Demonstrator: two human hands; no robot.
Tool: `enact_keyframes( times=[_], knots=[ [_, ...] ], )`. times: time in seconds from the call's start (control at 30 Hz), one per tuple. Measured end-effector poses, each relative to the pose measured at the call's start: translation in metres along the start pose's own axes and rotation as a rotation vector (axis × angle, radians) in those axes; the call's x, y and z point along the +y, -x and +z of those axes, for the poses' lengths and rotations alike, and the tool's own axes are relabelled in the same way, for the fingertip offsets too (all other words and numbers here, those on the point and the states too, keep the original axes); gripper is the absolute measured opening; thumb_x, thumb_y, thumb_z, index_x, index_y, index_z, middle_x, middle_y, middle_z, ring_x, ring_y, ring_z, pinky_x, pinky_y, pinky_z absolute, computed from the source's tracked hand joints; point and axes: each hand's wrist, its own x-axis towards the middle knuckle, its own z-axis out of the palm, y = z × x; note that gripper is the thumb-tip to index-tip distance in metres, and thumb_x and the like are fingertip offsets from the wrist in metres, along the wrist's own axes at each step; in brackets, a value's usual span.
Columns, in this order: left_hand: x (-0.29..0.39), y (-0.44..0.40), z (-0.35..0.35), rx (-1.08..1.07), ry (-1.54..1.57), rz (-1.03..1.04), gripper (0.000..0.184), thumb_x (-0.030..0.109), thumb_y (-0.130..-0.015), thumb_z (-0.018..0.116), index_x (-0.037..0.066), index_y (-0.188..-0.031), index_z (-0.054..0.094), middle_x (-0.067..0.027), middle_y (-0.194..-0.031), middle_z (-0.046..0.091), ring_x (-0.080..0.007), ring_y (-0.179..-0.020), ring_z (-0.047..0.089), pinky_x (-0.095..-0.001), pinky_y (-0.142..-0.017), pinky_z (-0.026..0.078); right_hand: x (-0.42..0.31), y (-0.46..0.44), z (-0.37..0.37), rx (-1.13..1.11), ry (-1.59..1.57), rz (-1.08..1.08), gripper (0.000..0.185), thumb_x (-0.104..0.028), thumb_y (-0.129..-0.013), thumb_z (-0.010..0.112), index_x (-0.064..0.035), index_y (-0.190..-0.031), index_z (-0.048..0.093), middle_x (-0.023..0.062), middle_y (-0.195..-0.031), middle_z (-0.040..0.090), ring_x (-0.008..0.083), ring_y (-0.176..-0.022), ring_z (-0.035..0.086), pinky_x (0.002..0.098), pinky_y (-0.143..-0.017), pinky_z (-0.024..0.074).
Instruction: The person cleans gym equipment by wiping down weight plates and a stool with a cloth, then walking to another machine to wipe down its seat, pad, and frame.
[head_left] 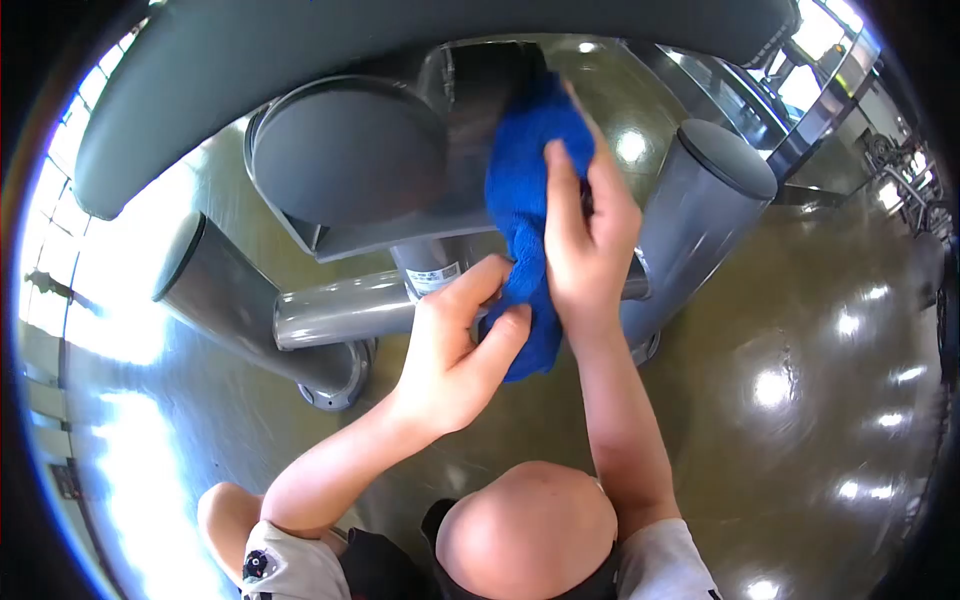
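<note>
A crumpled blue cloth [530,180] hangs between my two hands, in front of a grey machine with a round dark cover [348,155]. My left hand [460,350] pinches its lower part between thumb and fingers. Higher up and to the right, my right hand [590,225] grips the upper part, thumb on the near side. The cloth's top end lies over the dark part right of the round cover and looks blurred. Below the cover, a grey post bears a white label [434,277].
A long dark pad [400,40] spans the top. Thick grey tubes stand at left [225,295] and right [700,210], with a crossbar [345,310] between them. My bare knee [530,530] is at the bottom. Shiny floor [800,400] reflects lights; metal equipment [900,185] stands far right.
</note>
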Motion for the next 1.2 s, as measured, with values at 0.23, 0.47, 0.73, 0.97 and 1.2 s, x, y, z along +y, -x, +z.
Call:
enact_keyframes(
  times=[0.23,0.47,0.73,0.97,1.2],
  knots=[
    [-0.013,0.0,-0.008,-0.242,-0.394,0.088,0.012,0.004,-0.079,0.059,-0.003,-0.087,0.053,-0.0169,-0.072,0.053,-0.0224,-0.061,0.051,-0.0342,-0.06,0.044,0.014,0.03,-0.026,-0.088,-0.002,0.019,0.032,0.0,-0.088,0.055,0.0011,-0.119,0.059,0.0185,-0.112,0.064,0.0291,-0.104,0.064,0.0339,-0.091,0.0471],
    [0.013,-0.011,-0.011,-0.225,-0.468,0.068,0.01,0.006,-0.089,0.057,-0.003,-0.092,0.054,-0.0084,-0.074,0.055,-0.0134,-0.068,0.052,-0.0284,-0.065,0.044,0.018,-0.009,-0.015,0.282,-0.342,0.232,0.026,-0.008,-0.091,0.057,-0.0013,-0.115,0.051,0.0092,-0.088,0.064,0.0115,-0.073,0.059,0.0268,-0.066,0.0476],
    [0.009,-0.01,-0.007,-0.087,-0.12,-0.157,0.011,0.007,-0.094,0.052,-0.004,-0.096,0.054,-0.0025,-0.079,0.053,-0.0059,-0.077,0.048,-0.0247,-0.069,0.042,0.016,-0.027,0.01,-0.045,-0.144,0.3,0.029,-0.026,-0.095,0.045,-0.0052,-0.113,0.054,0.0281,-0.081,0.062,0.0462,-0.084,0.06,0.0483,-0.071,0.0467],
    [-0.011,0.004,-0.013,-0.166,-0.281,-0.132,0.009,0.005,-0.09,0.056,-0.003,-0.094,0.055,-0.009,-0.078,0.056,-0.0128,-0.073,0.054,-0.0294,-0.071,0.046,0.027,0.009,-0.003,-0.114,-0.06,0.337,0.02,-0.019,-0.095,0.048,-0.0023,-0.102,0.056,0.0258,-0.074,0.06,0.0423,-0.071,0.061,0.0443,-0.063,0.0458],
    [-0.02,0.017,-0.022,-0.614,-0.595,-0.046,0.019,0.01,-0.082,0.06,-0.001,-0.097,0.06,-0.0195,-0.081,0.062,-0.0345,-0.073,0.063,-0.0394,-0.068,0.05,0.017,0.085,-0.022,-0.327,-0.227,0.396,0.012,-0.009,-0.088,0.058,0.0021,-0.084,0.058,0.0213,-0.069,0.052,0.0199,-0.055,0.046,0.0338,-0.054,0.038]
  ],
)
